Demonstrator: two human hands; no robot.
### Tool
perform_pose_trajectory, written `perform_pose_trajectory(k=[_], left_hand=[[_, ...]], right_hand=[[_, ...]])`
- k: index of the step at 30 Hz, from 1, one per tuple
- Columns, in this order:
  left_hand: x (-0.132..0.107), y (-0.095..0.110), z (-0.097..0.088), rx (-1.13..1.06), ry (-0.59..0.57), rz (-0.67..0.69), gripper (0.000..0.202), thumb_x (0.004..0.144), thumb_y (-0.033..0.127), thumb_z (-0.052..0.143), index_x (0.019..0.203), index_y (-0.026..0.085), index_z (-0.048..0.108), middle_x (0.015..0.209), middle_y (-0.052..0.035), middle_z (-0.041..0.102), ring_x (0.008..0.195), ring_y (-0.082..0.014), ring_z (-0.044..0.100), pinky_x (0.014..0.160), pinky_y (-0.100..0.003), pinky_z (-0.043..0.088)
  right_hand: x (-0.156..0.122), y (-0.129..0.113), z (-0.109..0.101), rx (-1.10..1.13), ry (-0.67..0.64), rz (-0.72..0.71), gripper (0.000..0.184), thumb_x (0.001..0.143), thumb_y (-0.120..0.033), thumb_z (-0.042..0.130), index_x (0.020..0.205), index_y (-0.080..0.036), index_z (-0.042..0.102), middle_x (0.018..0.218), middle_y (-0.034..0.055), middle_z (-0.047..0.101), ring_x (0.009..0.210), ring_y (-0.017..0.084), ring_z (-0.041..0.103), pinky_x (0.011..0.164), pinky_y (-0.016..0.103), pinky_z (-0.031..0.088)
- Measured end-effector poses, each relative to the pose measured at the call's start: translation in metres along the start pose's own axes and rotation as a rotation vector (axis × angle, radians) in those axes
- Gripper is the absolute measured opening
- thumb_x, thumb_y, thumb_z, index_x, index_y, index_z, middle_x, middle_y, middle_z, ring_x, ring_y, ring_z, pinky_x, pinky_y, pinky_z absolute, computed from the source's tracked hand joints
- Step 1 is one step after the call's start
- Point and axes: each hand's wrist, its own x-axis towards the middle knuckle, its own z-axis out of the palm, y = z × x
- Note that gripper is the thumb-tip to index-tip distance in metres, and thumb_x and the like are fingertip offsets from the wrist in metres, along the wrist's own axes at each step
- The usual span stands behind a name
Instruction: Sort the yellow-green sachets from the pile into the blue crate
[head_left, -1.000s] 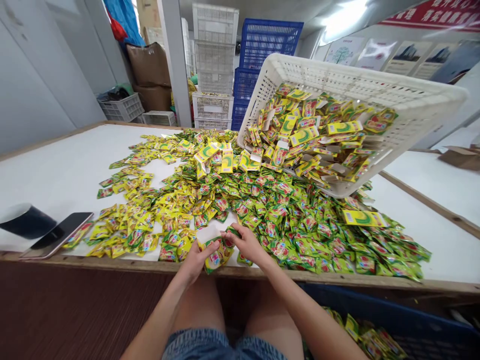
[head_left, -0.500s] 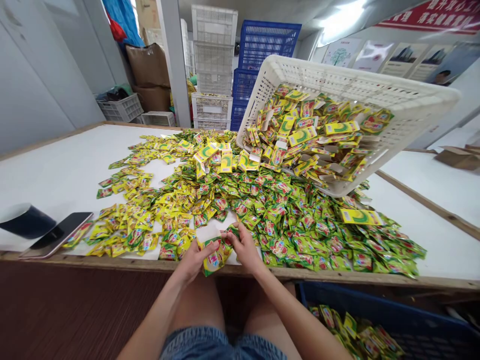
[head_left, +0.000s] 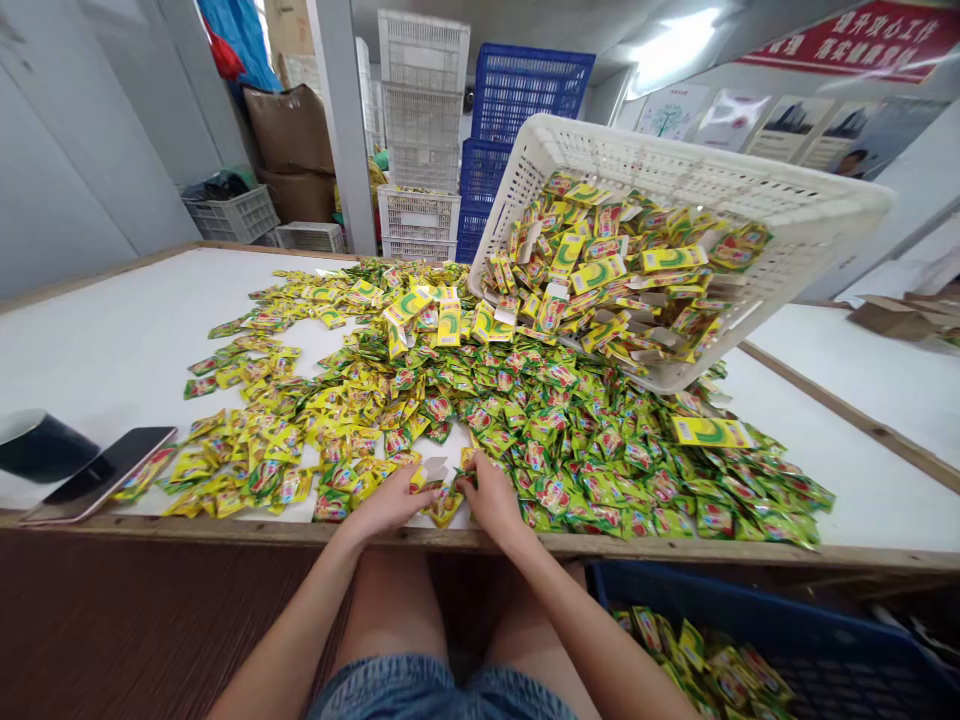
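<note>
My left hand (head_left: 390, 502) is closed around a small yellow-and-green carton (head_left: 444, 510), low over the table's front edge. The carton's pale flap stands open at the top, and the fingers cover part of its side. Just to the right, my right hand (head_left: 493, 498) pinches a small green packet (head_left: 463, 474), mostly hidden by the fingertips, beside the carton. Yellow packets (head_left: 300, 425) lie in a heap ahead and to the left. Green packets (head_left: 600, 460) are piled ahead and to the right of my right hand.
A white basket (head_left: 697, 165) full of small cartons leans tilted over the heap. At the left are a phone (head_left: 112, 470) and a dark cup (head_left: 46, 448). Below the wooden table edge (head_left: 637, 548), a blue crate (head_left: 840, 640) holds filled-looking cartons. Stacked crates (head_left: 424, 110) stand behind.
Both hands have lowered slightly toward the table, and the carton has tipped so less of its printed front shows. The whole view has shifted a little.
</note>
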Motion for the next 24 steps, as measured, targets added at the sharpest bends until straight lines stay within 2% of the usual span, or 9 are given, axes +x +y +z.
perform_pose_trajectory(k=[3,7,17,19,22,24], left_hand=[[0.005,-0.001,-0.005,0.009,-0.059,-0.023,0.043,0.068,0.029,0.060,0.107,0.013,0.061,0.104,-0.0063,0.066,0.099,-0.0237,0.057,0.092,-0.034,0.038],[-0.001,0.001,-0.015,-0.114,-0.100,-0.077,0.043,0.068,0.029,0.061,0.109,0.015,0.061,0.104,-0.0044,0.067,0.099,-0.0227,0.057,0.091,-0.031,0.039],[-0.010,-0.001,-0.021,-0.148,-0.071,-0.065,0.044,0.066,0.027,0.064,0.108,0.014,0.061,0.102,-0.0064,0.068,0.097,-0.0239,0.058,0.090,-0.032,0.040],[-0.010,0.001,-0.021,-0.136,-0.077,-0.059,0.042,0.067,0.027,0.064,0.107,0.014,0.062,0.102,-0.0060,0.068,0.097,-0.0235,0.058,0.090,-0.032,0.040],[-0.010,0.000,-0.021,-0.112,-0.082,-0.068,0.040,0.066,0.028,0.065,0.104,0.015,0.064,0.102,-0.0052,0.068,0.098,-0.0238,0.058,0.089,-0.031,0.040],[-0.010,-0.001,-0.021,-0.122,-0.078,-0.081,0.039,0.065,0.029,0.065,0.102,0.016,0.064,0.100,-0.0049,0.069,0.099,-0.0242,0.058,0.089,-0.031,0.040]], right_hand=[[-0.002,-0.003,0.015,0.100,-0.030,-0.011,0.014,0.068,-0.017,0.059,0.078,-0.019,0.049,0.070,0.0003,0.057,0.067,0.016,0.052,0.059,0.024,0.034],[-0.001,-0.002,0.025,0.261,-0.036,0.041,0.013,0.068,-0.025,0.060,0.074,-0.018,0.051,0.064,-0.0021,0.054,0.061,0.014,0.049,0.055,0.022,0.033],[-0.005,-0.007,0.026,0.400,-0.078,-0.027,0.005,0.067,-0.019,0.060,0.070,-0.018,0.056,0.065,-0.0013,0.058,0.062,0.013,0.051,0.058,0.023,0.038],[-0.005,-0.008,0.025,0.471,-0.136,0.008,0.007,0.070,-0.023,0.058,0.071,-0.017,0.056,0.066,-0.0008,0.058,0.061,0.013,0.051,0.058,0.023,0.039],[-0.006,-0.007,0.023,0.575,-0.226,0.060,0.020,0.077,-0.034,0.052,0.077,-0.016,0.059,0.072,0.0018,0.061,0.066,0.014,0.055,0.061,0.024,0.042],[-0.006,-0.006,0.023,0.583,-0.256,0.068,0.025,0.072,-0.037,0.058,0.086,-0.016,0.061,0.080,0.0034,0.063,0.073,0.016,0.057,0.065,0.026,0.044]])
